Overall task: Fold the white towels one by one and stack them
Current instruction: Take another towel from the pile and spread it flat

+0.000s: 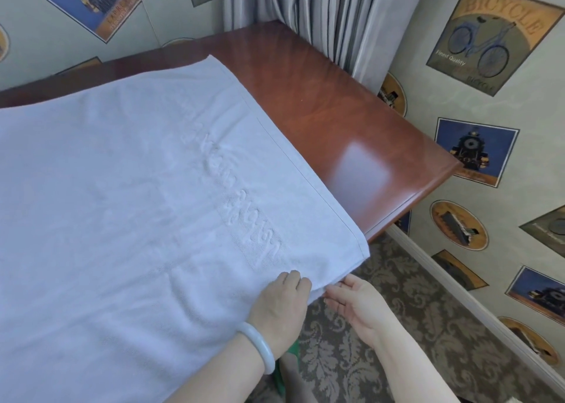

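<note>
A large white towel [128, 194] with raised lettering lies spread flat over most of a red-brown wooden table [345, 127]. Its near right edge hangs a little over the table's front. My left hand [282, 305], with a pale bangle on the wrist, rests on the towel's near edge with fingers curled onto the cloth. My right hand [356, 300] is just below the table edge, palm up, its fingertips touching the underside of the overhanging towel edge. No folded stack is in view.
The table's bare right part ends at a rounded edge [428, 188]. Grey curtains [321, 17] hang behind it. Wallpapered walls with picture prints stand close at right and back. Patterned carpet [397, 326] lies below.
</note>
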The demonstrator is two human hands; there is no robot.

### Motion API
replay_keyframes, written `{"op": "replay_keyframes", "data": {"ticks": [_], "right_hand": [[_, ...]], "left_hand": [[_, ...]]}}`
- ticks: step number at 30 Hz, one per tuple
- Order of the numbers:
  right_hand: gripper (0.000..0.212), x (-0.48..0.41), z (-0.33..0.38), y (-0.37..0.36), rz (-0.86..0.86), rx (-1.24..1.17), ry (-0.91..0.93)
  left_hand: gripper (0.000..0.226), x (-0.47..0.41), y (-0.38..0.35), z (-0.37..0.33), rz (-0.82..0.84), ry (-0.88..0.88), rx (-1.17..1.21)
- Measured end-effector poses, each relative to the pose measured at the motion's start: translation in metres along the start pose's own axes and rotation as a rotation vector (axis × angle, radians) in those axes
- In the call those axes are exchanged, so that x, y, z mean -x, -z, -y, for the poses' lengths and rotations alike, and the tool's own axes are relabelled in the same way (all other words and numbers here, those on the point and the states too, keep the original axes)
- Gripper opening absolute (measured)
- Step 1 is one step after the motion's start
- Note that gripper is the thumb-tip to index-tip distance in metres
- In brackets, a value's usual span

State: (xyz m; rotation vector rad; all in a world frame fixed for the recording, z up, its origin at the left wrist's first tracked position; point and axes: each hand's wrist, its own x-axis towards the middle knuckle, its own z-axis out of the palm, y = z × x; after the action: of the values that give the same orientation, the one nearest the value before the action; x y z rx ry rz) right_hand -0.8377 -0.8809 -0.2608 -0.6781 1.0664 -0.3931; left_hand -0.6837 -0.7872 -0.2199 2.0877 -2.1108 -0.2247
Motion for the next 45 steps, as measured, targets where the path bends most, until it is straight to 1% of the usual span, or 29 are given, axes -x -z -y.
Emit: {"op": "replay_keyframes", "data": {"ticks": [3,6,9,11,12,13,15,16,17,19,21,22,23,24,25,27,29,30,31,32,34,35,36,37,39,41,43,44,45], "right_hand": [[0.035,0.002,0.001,-0.001,-0.016,-0.025,0.024],[0.040,0.005,0.003,0.001,0.014,-0.033,0.025],[0.040,0.007,0.004,0.006,0.053,-0.054,0.006],[0.038,0.006,0.006,0.003,0.013,-0.071,0.010],[0.035,0.004,0.007,0.002,-0.051,-0.080,0.022],[0.030,0.002,0.010,0.001,-0.139,-0.091,0.038],[0.022,-0.002,0.018,0.004,-0.314,-0.089,0.084],[0.019,-0.003,0.024,0.007,-0.376,-0.040,0.099],[0.017,-0.003,0.030,0.009,-0.416,0.024,0.093],[0.014,-0.003,0.041,0.013,-0.486,0.139,0.034],[0.014,-0.005,0.053,0.012,-0.657,0.357,0.028],[0.020,-0.008,0.060,0.007,-0.778,0.520,0.088],[0.030,-0.011,0.067,-0.003,-0.851,0.655,0.201],[0.038,-0.014,0.073,-0.019,-0.834,0.772,0.361],[0.042,-0.019,0.077,-0.042,-0.735,0.882,0.534],[0.049,-0.036,0.074,-0.098,-0.391,1.147,0.790],[0.055,-0.060,0.061,-0.148,-0.073,1.444,0.918],[0.057,-0.075,0.055,-0.163,0.048,1.577,0.940],[0.058,-0.090,0.052,-0.168,0.121,1.704,0.922],[0.059,-0.105,0.050,-0.165,0.147,1.814,0.891],[0.062,-0.124,0.055,-0.146,0.078,1.916,0.840],[0.064,-0.125,0.058,-0.135,0.031,1.924,0.823],[0.067,-0.122,0.060,-0.126,-0.001,1.928,0.812],[0.070,-0.116,0.060,-0.119,-0.021,1.915,0.815],[0.079,-0.104,0.056,-0.112,-0.053,1.846,0.849],[0.089,-0.093,0.056,-0.120,-0.117,1.764,0.840],[0.092,-0.093,0.063,-0.148,-0.180,1.679,0.955],[0.087,-0.099,0.065,-0.166,-0.158,1.651,1.042],[0.080,-0.105,0.066,-0.187,-0.089,1.657,1.122]], "left_hand": [[0.026,0.000,-0.001,-0.007,-0.059,-0.112,0.090],[0.020,0.002,-0.002,-0.007,-0.002,-0.190,0.005],[0.015,0.003,-0.006,-0.004,0.018,-0.176,0.012],[0.023,0.007,-0.006,0.000,0.049,-0.102,0.049],[0.024,0.009,-0.004,0.004,0.051,-0.061,0.078],[0.022,0.011,-0.001,0.011,0.012,-0.021,0.108],[0.015,0.016,0.004,0.032,-0.110,0.075,0.141],[0.018,0.019,0.007,0.046,-0.141,0.156,0.135],[0.027,0.023,0.011,0.062,-0.145,0.250,0.115],[0.040,0.033,0.015,0.092,-0.136,0.379,0.076],[0.043,0.043,0.017,0.109,-0.129,0.374,0.074],[0.043,0.046,0.016,0.114,-0.146,0.340,0.084],[0.042,0.047,0.016,0.117,-0.183,0.321,0.095],[0.041,0.049,0.016,0.121,-0.235,0.333,0.106],[0.040,0.051,0.018,0.126,-0.299,0.387,0.114],[0.040,0.062,0.020,0.143,-0.432,0.591,0.112],[0.038,0.081,0.022,0.164,-0.492,0.821,0.065],[0.040,0.092,0.021,0.175,-0.486,0.919,0.034],[0.042,0.104,0.018,0.184,-0.467,1.000,0.000],[0.047,0.116,0.016,0.191,-0.448,1.061,-0.032],[0.077,0.135,0.014,0.197,-0.388,1.142,-0.055],[0.088,0.142,0.010,0.196,-0.363,1.140,-0.058],[0.091,0.148,0.006,0.191,-0.346,1.124,-0.061],[0.087,0.152,0.004,0.184,-0.331,1.106,-0.039],[0.072,0.156,0.003,0.168,-0.325,1.047,0.055],[0.064,0.156,0.003,0.160,-0.370,1.013,0.137],[0.064,0.154,0.003,0.166,-0.400,1.018,0.132],[0.063,0.149,0.005,0.174,-0.396,1.023,0.073],[0.064,0.142,0.009,0.185,-0.368,1.012,0.010]]}}
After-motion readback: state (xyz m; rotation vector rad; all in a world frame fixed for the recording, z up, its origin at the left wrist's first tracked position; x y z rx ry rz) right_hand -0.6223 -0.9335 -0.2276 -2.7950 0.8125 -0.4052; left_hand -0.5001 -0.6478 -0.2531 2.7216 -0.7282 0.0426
